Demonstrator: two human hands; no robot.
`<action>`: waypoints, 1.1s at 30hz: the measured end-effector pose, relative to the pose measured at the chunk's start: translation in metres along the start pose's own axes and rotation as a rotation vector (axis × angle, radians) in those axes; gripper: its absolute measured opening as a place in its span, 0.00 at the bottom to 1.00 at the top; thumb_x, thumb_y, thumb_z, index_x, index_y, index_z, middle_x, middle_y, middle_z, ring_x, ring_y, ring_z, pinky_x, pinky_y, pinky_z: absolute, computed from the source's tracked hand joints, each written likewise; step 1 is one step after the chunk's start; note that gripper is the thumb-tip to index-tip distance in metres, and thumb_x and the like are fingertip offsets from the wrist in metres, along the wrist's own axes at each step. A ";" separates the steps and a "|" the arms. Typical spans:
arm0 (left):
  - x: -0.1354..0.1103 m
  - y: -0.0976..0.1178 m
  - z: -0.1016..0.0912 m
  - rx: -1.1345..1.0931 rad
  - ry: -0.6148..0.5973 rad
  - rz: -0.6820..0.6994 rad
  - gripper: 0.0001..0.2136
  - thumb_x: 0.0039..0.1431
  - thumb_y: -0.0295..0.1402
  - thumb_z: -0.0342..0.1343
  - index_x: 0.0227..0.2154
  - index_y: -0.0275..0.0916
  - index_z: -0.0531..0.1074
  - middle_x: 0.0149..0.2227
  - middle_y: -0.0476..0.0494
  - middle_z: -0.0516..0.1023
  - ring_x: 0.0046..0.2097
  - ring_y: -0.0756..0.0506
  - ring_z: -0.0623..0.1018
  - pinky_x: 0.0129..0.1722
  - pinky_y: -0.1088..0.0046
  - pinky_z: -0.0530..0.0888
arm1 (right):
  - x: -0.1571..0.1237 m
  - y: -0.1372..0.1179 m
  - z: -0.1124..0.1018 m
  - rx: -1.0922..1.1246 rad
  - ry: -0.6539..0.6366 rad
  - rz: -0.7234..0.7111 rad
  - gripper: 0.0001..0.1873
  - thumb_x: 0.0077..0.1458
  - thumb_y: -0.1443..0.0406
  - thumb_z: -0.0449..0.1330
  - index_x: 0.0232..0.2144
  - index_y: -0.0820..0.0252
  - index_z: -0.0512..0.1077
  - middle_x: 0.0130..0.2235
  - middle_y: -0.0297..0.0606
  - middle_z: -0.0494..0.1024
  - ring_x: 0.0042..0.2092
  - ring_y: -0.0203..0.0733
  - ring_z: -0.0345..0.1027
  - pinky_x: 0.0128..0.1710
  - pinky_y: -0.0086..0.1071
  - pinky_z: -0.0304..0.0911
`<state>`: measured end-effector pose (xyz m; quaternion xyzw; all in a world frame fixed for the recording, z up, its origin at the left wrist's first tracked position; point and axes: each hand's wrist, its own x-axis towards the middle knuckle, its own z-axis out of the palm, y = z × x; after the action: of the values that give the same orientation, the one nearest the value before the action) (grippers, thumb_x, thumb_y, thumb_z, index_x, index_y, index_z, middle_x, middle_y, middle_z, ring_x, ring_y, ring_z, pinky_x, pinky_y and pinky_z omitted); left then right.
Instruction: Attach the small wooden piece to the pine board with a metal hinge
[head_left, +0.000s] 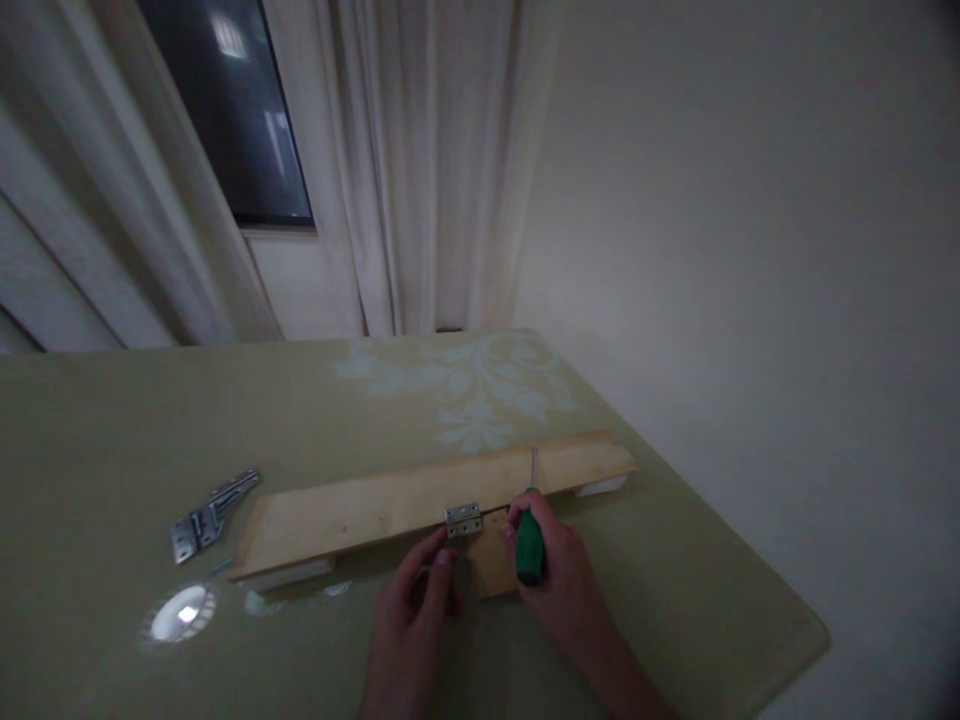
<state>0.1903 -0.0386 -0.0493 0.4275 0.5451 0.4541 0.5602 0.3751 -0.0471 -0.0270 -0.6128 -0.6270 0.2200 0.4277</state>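
Note:
A long pale wooden plank (390, 505) lies across the table, raised on small white supports. A small metal hinge (463, 520) sits on its near edge, over a shorter wooden piece (491, 565) below. My right hand (559, 575) is closed round a green-handled screwdriver (529, 545), whose shaft points up past the plank. My left hand (420, 605) rests at the near edge just left of the hinge, fingers curled; whether it holds anything I cannot make out.
A larger loose metal hinge (211, 515) lies on the table (112, 450) left of the plank. A bright lamp reflection (180, 612) shows near the front left. Curtains (420, 170) and a dark window (232, 100) stand behind; a wall is on the right.

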 end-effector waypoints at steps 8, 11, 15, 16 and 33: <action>0.002 0.006 0.001 -0.017 0.019 0.022 0.34 0.49 0.65 0.66 0.42 0.36 0.83 0.31 0.42 0.84 0.28 0.44 0.77 0.30 0.70 0.75 | -0.005 -0.001 0.004 0.011 -0.048 0.014 0.11 0.57 0.72 0.58 0.40 0.53 0.66 0.33 0.29 0.75 0.31 0.36 0.68 0.33 0.26 0.59; 0.001 0.010 0.003 -0.053 0.044 -0.007 0.35 0.45 0.65 0.68 0.42 0.36 0.83 0.29 0.43 0.83 0.27 0.44 0.77 0.28 0.70 0.75 | -0.005 -0.001 0.005 0.032 -0.043 0.023 0.10 0.58 0.71 0.59 0.40 0.53 0.66 0.33 0.29 0.76 0.32 0.36 0.69 0.33 0.26 0.60; 0.002 0.015 0.003 -0.039 0.002 -0.091 0.34 0.43 0.63 0.69 0.42 0.37 0.83 0.26 0.43 0.82 0.24 0.45 0.75 0.22 0.71 0.71 | -0.005 -0.002 0.006 0.047 -0.043 0.020 0.09 0.59 0.70 0.59 0.40 0.53 0.66 0.33 0.29 0.76 0.31 0.36 0.70 0.33 0.26 0.61; 0.003 0.016 0.003 -0.028 -0.019 -0.096 0.32 0.44 0.62 0.69 0.40 0.37 0.83 0.28 0.41 0.83 0.26 0.43 0.77 0.24 0.71 0.72 | -0.005 -0.002 0.006 0.048 -0.042 0.021 0.09 0.59 0.70 0.59 0.41 0.53 0.66 0.33 0.29 0.76 0.31 0.37 0.70 0.33 0.26 0.61; 0.012 0.010 0.000 -0.036 -0.036 -0.107 0.31 0.42 0.63 0.70 0.33 0.37 0.79 0.26 0.47 0.79 0.24 0.49 0.71 0.22 0.76 0.64 | -0.003 -0.004 0.014 -0.097 -0.012 -0.009 0.02 0.67 0.63 0.59 0.40 0.52 0.68 0.33 0.32 0.81 0.33 0.39 0.78 0.33 0.27 0.63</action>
<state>0.1896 -0.0246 -0.0423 0.3956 0.5489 0.4255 0.6010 0.3612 -0.0472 -0.0323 -0.6288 -0.6421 0.1911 0.3947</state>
